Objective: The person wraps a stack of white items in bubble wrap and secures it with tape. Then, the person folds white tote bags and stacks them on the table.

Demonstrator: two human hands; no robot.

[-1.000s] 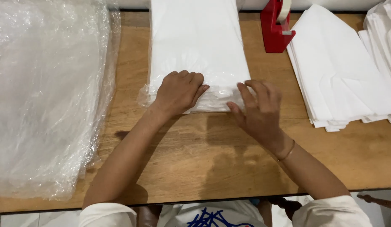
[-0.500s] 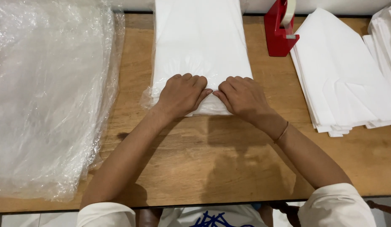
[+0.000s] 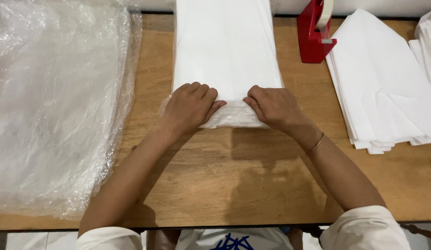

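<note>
We see a bright, evenly lit, sharp view. Soft shadows from our forearms fall on the brown wooden table (image 3: 234,185), so light comes from above. The crinkled clear plastic sheeting (image 3: 53,106) glares white; the long white wrapped bundle (image 3: 225,51) looks nearly overexposed.

a wooden table (image 3: 234,185) with visible grain stands against a pale wall (image 3: 364,5), evenly lit.

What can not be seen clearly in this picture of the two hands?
- Head view: near end of the white folded bundle in clear plastic, covered by the left hand and right hand.
- Bundle's far end: cut by top edge.
- Red tape dispenser: top cut off.
- Clear plastic bag pile: contents unreadable.
</note>
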